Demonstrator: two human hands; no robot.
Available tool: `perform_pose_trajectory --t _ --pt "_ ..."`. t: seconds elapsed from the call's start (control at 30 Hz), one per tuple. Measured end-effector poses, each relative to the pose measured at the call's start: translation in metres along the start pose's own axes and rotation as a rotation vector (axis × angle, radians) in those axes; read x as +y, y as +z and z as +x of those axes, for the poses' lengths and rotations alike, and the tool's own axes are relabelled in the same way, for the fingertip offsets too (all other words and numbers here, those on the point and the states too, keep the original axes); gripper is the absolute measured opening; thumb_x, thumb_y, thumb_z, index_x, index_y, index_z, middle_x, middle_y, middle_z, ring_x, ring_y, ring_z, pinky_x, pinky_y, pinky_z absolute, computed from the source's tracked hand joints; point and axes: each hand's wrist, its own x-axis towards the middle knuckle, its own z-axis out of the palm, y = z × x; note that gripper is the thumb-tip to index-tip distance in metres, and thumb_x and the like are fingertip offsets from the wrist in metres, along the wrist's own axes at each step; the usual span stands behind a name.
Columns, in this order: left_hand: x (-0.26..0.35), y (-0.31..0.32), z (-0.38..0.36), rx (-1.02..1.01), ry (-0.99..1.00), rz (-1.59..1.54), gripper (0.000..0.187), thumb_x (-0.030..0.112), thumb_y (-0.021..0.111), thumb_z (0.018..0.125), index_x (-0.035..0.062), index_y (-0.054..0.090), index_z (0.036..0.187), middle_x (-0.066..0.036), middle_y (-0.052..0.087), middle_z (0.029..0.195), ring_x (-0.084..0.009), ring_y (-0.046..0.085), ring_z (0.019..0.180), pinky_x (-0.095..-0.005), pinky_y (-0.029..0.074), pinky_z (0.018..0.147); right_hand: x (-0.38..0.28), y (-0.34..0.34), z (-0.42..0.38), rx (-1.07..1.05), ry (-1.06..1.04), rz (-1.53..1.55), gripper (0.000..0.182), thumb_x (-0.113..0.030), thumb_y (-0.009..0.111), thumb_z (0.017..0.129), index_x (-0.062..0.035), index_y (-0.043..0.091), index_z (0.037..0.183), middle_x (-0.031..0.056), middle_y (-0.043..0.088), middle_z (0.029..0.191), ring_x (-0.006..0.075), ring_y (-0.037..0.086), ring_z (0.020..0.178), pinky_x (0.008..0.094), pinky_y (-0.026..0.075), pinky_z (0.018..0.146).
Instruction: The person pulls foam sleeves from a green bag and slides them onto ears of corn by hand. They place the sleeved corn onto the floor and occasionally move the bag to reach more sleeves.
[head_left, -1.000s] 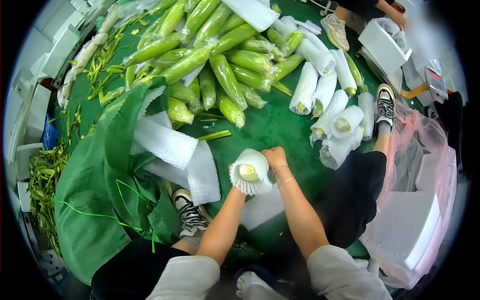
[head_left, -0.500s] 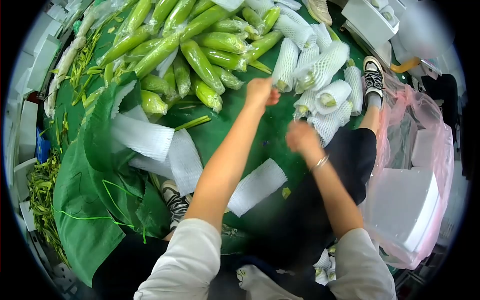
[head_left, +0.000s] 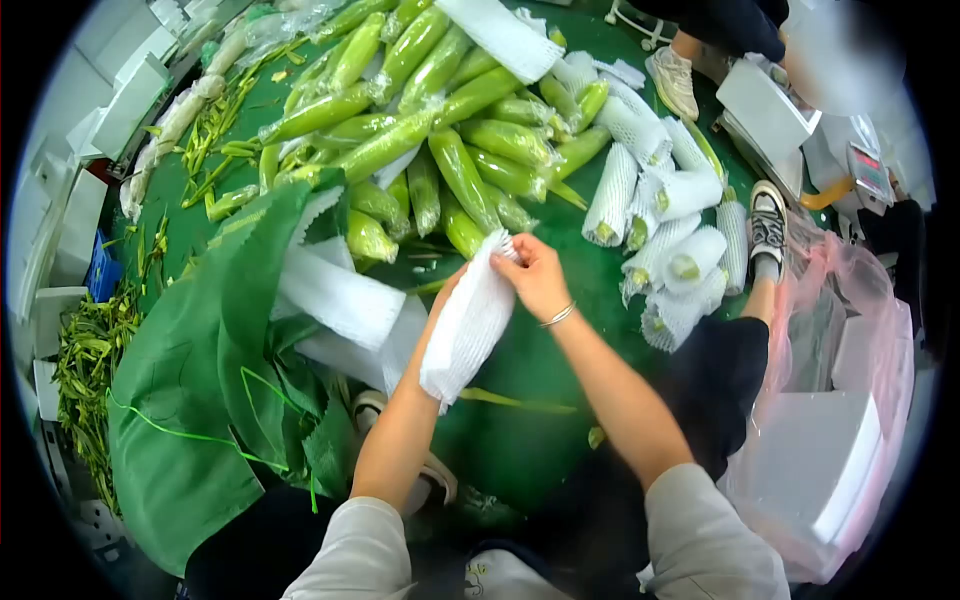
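A white foam net sleeve (head_left: 468, 325) hangs between my hands above the green floor cloth (head_left: 530, 400). My right hand (head_left: 536, 276) pinches its upper end. My left hand (head_left: 443, 298) is behind the sleeve, mostly hidden, gripping it from the left. Just beyond my hands lies a heap of green plastic-wrapped corn ears (head_left: 440, 150). To the right sits a cluster of corn ears in white foam sleeves (head_left: 665, 235).
Spare foam sleeves (head_left: 345, 300) lie on a green sack (head_left: 200, 380) at left. Green husk scraps (head_left: 85, 360) and white foam boxes (head_left: 75, 220) line the left edge. A pink bag (head_left: 850, 330) with a white box sits right. Another person's shoe (head_left: 673, 80) and a scale (head_left: 868, 165) are at top right.
The sleeved corn ear I held a second ago has joined the cluster at right. My hands reached out, came back and now hold an empty foam sleeve.
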Motion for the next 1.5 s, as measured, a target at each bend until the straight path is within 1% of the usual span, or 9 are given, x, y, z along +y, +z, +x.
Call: perform_pose_trajectory --t 0.07,0.17,0.27,0.5,0.7,0.8,1.13,1.3,1.5 --pt "0.011 0.001 0.011 0.239 0.734 1.31 0.025 0.018 0.051 0.093 0.0013 0.054 0.111 -0.005 0.06 0.095 -0.0117 0.057 0.082 -0.0235 0.046 0.071 0.016 0.018 0.014 0.209 -0.074 -0.126 0.016 -0.006 0.069 0.077 -0.0004 0.058 0.087 0.0029 0.059 0.08 0.0085 0.055 0.068 0.0221 0.045 0.062" --pt "0.031 0.009 0.026 0.274 0.589 0.943 0.026 0.01 0.061 0.086 0.0008 0.051 0.108 -0.004 0.059 0.093 -0.0104 0.055 0.08 -0.0233 0.044 0.072 0.028 0.024 0.023 0.238 -0.089 -0.535 0.018 -0.015 0.068 0.078 -0.0005 0.06 0.085 0.0075 0.057 0.086 0.0145 0.057 0.071 0.0276 0.047 0.068" --pt "0.047 0.011 0.035 0.349 0.588 1.134 0.029 0.007 0.063 0.084 0.0001 0.051 0.109 -0.006 0.059 0.094 -0.0107 0.055 0.082 -0.0242 0.044 0.074 0.032 0.022 0.037 0.18 0.025 0.286 0.015 -0.017 0.062 0.084 -0.0029 0.057 0.081 0.006 0.056 0.082 0.0157 0.056 0.074 0.029 0.047 0.067" --pt "0.067 -0.083 0.081 0.859 1.655 1.924 0.031 0.01 0.06 0.079 -0.0023 0.056 0.107 -0.022 0.06 0.108 -0.0333 0.056 0.104 -0.0375 0.043 0.09 0.074 0.008 0.062 0.424 0.352 0.293 0.026 -0.027 0.059 0.088 -0.0005 0.061 0.084 0.0045 0.06 0.07 0.0137 0.053 0.061 0.0285 0.044 0.057" --pt "0.08 -0.045 0.07 1.164 0.639 1.433 0.041 0.026 0.049 0.09 0.0011 0.048 0.123 -0.015 0.054 0.119 -0.024 0.05 0.111 -0.0349 0.039 0.095 0.06 0.021 0.039 0.257 0.337 0.039 0.038 -0.037 0.064 0.085 -0.0002 0.066 0.073 0.0008 0.059 0.067 0.0079 0.05 0.061 0.025 0.042 0.056" --pt "0.085 -0.097 0.049 0.245 0.183 0.986 0.039 0.029 0.035 0.096 0.0062 0.04 0.128 -0.009 0.054 0.103 -0.0203 0.05 0.098 -0.0321 0.041 0.091 0.036 0.032 0.001 0.088 0.214 -0.184 0.038 -0.034 0.062 0.087 -0.001 0.064 0.069 -0.0006 0.056 0.059 0.0067 0.045 0.053 0.0247 0.037 0.049" --pt "-0.022 -0.003 0.014 0.419 0.76 0.989 0.024 0.027 0.06 0.089 0.0027 0.062 0.085 -0.002 0.062 0.079 -0.009 0.056 0.075 -0.0245 0.045 0.066 -0.014 -0.03 -0.034 0.259 0.38 0.69 0.026 -0.028 0.053 0.093 -0.0041 0.062 0.088 0.0008 0.064 0.08 0.012 0.057 0.066 0.0275 0.046 0.06" --pt "0.003 0.0 0.053 0.912 0.661 2.004 0.027 0.018 0.07 0.074 -0.0017 0.058 0.089 -0.013 0.063 0.078 -0.0236 0.061 0.075 -0.0325 0.045 0.064 0.025 -0.059 0.035 0.229 0.208 0.162 0.027 -0.023 0.053 0.092 -0.0004 0.064 0.083 0.0006 0.063 0.075 0.011 0.056 0.066 0.0273 0.046 0.063" --pt "0.044 -0.053 0.106 0.906 1.302 1.443 0.032 0.017 0.062 0.078 -0.0029 0.05 0.099 -0.025 0.058 0.102 -0.0391 0.06 0.085 -0.0477 0.047 0.074 0.104 -0.008 0.031 0.395 -0.154 -0.424 0.022 -0.017 0.057 0.087 0.0026 0.063 0.078 0.0098 0.062 0.068 0.0125 0.054 0.065 0.0287 0.044 0.061"
